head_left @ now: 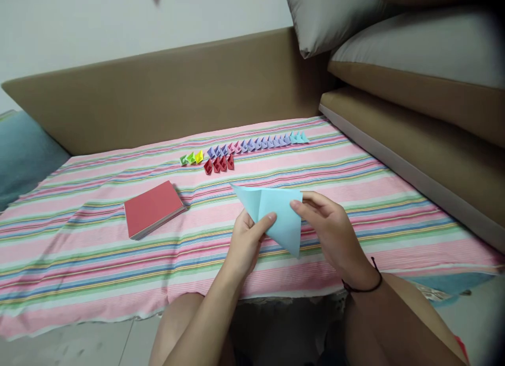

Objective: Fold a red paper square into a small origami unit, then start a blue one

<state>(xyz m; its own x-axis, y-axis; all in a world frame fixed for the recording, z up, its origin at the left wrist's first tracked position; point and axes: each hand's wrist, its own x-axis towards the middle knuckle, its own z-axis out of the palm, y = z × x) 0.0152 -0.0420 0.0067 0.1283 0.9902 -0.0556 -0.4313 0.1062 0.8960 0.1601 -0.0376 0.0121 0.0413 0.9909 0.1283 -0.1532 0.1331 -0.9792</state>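
Observation:
A light blue sheet of origami paper (282, 211), partly folded with a crease down its left part, is held up above the striped cloth. My left hand (249, 232) grips its lower left side, thumb on the front face and the fingers behind. At the upper right corner, my right hand (325, 219) pinches the edge between thumb and fingers. Beyond the paper stand rows of small folded paper pieces: a long row of purple, pink and blue ones (258, 143), several dark red ones (219, 165), and green and yellow ones (191, 158).
A red-topped stack of paper (153, 208) lies on the striped cloth (98, 266) to the left. Behind rises a brown backrest (177, 92). Large cushions (426, 66) are piled at the right, and a blue cushion (23, 150) sits at the far left.

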